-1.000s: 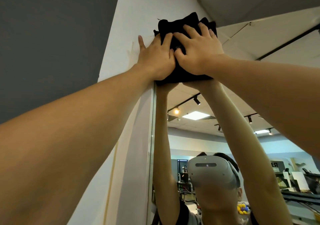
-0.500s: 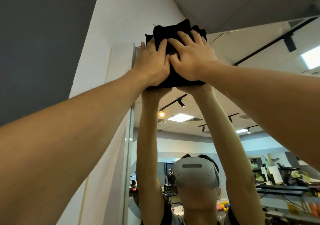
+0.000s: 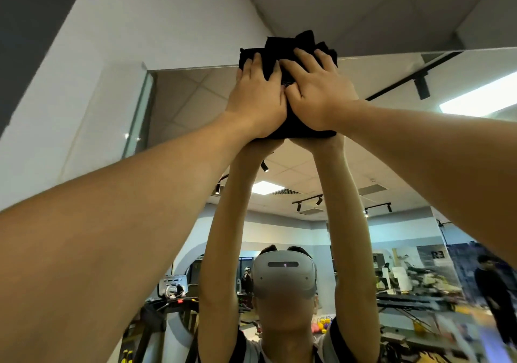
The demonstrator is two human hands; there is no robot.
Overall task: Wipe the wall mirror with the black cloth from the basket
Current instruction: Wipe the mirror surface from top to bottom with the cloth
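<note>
The crumpled black fabric cloth [image 3: 291, 51] is pressed flat against the large frameless wall mirror [image 3: 190, 116], right at the mirror's top edge, with its bunched upper folds sticking up past that edge onto the white wall [image 3: 156, 21] above. Both hands lie on the cloth side by side, touching each other. The left hand [image 3: 258, 102] covers the cloth's left half, its fingers fairly straight and spread, pushing the fabric against the glass rather than gripping it. The right hand [image 3: 316, 93] covers the right half in the same way, fingers extended upward over the folds and pressing. Both bare forearms reach steeply up from the bottom corners of the view.

The mirror reflects the person's raised arms meeting the cloth from below, and a grey head-worn headset [image 3: 284, 274] beneath them. Further back in the reflection are a tiled ceiling with black track lights [image 3: 421, 84], a lit ceiling panel [image 3: 265, 187], cluttered work surfaces and a person in dark clothes [image 3: 493, 292] at the far right. A dark grey wall [image 3: 30, 12] fills the upper left corner.
</note>
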